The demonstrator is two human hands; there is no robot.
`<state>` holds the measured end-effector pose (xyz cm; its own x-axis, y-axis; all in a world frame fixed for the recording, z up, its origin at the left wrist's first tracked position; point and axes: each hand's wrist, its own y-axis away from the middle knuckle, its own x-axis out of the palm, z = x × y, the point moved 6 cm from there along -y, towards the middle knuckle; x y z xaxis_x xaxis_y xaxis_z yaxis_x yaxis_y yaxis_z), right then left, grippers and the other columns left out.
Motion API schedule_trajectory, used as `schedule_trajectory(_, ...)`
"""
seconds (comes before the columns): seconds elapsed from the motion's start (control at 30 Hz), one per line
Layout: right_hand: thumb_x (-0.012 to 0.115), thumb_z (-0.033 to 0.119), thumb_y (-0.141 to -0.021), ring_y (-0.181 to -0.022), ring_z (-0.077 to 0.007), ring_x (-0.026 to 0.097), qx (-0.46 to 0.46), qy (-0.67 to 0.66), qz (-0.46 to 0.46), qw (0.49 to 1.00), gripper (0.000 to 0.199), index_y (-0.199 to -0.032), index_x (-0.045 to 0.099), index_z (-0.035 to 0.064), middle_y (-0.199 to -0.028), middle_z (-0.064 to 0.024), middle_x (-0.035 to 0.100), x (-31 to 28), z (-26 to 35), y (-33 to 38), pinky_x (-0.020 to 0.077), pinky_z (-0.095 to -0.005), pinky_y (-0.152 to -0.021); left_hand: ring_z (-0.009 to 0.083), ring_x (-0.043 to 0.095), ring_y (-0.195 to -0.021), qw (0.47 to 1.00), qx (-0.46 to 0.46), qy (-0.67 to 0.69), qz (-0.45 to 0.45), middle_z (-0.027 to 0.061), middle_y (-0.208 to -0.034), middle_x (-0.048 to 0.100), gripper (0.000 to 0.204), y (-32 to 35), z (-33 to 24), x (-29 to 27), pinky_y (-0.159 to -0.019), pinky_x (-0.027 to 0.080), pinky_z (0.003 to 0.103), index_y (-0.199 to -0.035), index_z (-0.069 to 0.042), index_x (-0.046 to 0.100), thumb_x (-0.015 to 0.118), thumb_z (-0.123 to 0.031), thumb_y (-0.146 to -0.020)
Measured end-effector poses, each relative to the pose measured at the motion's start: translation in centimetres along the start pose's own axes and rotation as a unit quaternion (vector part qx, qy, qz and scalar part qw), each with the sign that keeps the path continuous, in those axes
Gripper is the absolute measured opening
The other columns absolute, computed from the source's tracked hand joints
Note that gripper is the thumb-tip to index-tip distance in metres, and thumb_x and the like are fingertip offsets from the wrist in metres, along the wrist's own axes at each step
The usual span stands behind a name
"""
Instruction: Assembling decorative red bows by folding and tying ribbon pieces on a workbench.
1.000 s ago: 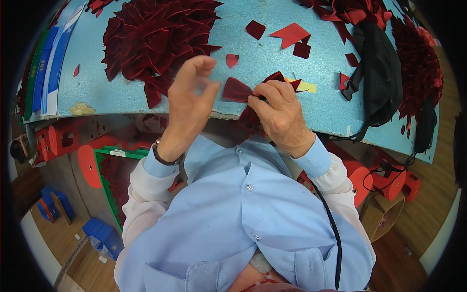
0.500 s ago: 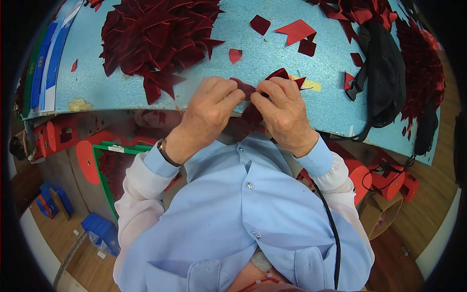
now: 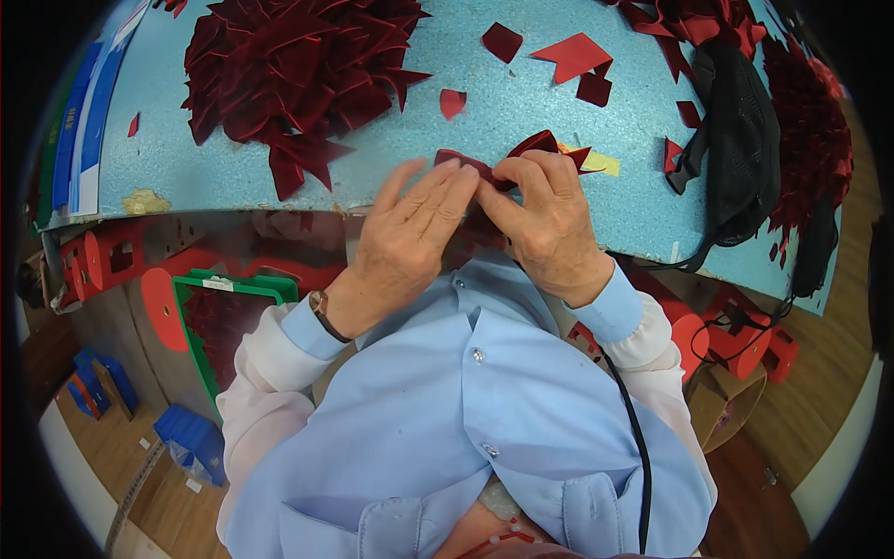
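Over the table's near edge, both my hands work on a dark red velvet ribbon. My left hand has its fingers fairly straight, with the fingertips pressed on the ribbon's left part and the thumb hidden. One outer finger stands apart from the others. My right hand is closed, pinching the ribbon between thumb and bent fingers. A folded loop and a pointed tail of ribbon stick out beyond the right fingers. Part of the ribbon hangs below, between the hands, mostly covered.
A big pile of dark red ribbon bows lies at the far left of the blue table. Scattered ribbon scraps, a yellow strip and a black mesh bag lie to the right. Below the table stands a green crate.
My left hand's curled fingers have straightened and lie along the ribbon. The right hand keeps its pinch, almost in place.
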<state>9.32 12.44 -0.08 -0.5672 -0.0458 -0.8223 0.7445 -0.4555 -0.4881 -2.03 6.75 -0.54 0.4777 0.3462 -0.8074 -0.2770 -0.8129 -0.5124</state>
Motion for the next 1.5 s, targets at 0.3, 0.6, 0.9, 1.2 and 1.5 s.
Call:
schedule_trajectory(0.3, 0.064, -0.001, -0.061, -0.093, -0.0267, 0.051, 0.003, -0.009, -0.015, 1.000, 0.035, -0.096, 0.064, 0.0036, -0.097, -0.0081, 0.055, -0.3, -0.3, 0.5, 0.0438, -0.0359, -0.079, 0.0265, 0.053, -0.102, 0.981, -0.115, -0.136, 0.072, 0.0121, -0.117, 0.057, 0.043, 0.1, -0.3, -1.2, -0.088, 0.037, 0.044, -0.118, 0.000, 0.053, 0.062, -0.007, -0.077)
schedule_trajectory(0.6, 0.060, -0.002, -0.066, -0.097, -0.0289, 0.052, -0.053, -0.033, 0.005, 0.998, 0.039, -0.105, 0.059, 0.0003, -0.103, -0.0098, 0.057, -1.5, -0.3, 0.4, 0.0458, -0.0377, -0.082, 0.0325, 0.050, -0.102, 0.991, -0.111, -0.026, -0.069, 0.0110, -0.113, 0.056, 0.027, 0.7, 0.5, -3.7, -0.088, 0.037, 0.043, -0.102, -0.003, 0.060, 0.065, -0.002, -0.075)
schedule_trajectory(0.9, 0.061, -0.005, -0.068, -0.083, -0.0204, 0.058, 0.121, -0.281, -0.074, 0.949, 0.029, -0.097, 0.060, -0.0023, -0.096, -0.0094, 0.062, -6.2, -1.8, -1.5, 0.0464, -0.0332, -0.078, 0.0227, 0.056, -0.093, 0.947, -0.222, 0.176, -0.153, 0.0091, -0.100, 0.063, 0.022, 1.0, 2.0, -5.6, -0.079, 0.045, 0.032, -0.099, -0.001, 0.062, 0.065, -0.003, -0.078)
schedule_trajectory(1.2, 0.063, 0.001, -0.081, -0.085, -0.0139, 0.060, 0.361, -0.696, -0.091, 0.613, 0.018, -0.098, 0.062, -0.0013, -0.092, -0.0070, 0.065, -3.7, -0.8, 0.5, 0.0464, -0.0287, -0.079, 0.0061, 0.055, -0.080, 0.692, -0.376, 0.614, -0.051, 0.0034, -0.092, 0.064, 0.024, -1.6, 1.3, -2.9, -0.071, 0.043, 0.020, -0.102, 0.002, 0.063, 0.068, -0.012, -0.083)
schedule_trajectory(1.5, 0.064, 0.002, -0.080, -0.082, -0.0109, 0.058, 0.383, -0.650, -0.074, 0.652, 0.020, -0.100, 0.061, -0.0012, -0.093, -0.0060, 0.064, -2.2, 0.5, 0.9, 0.0458, -0.0274, -0.076, 0.0070, 0.057, -0.078, 0.698, -0.381, 0.605, -0.040, 0.0029, -0.088, 0.065, 0.021, -1.1, 2.2, -1.5, -0.070, 0.044, 0.021, -0.099, 0.002, 0.064, 0.068, -0.012, -0.083)
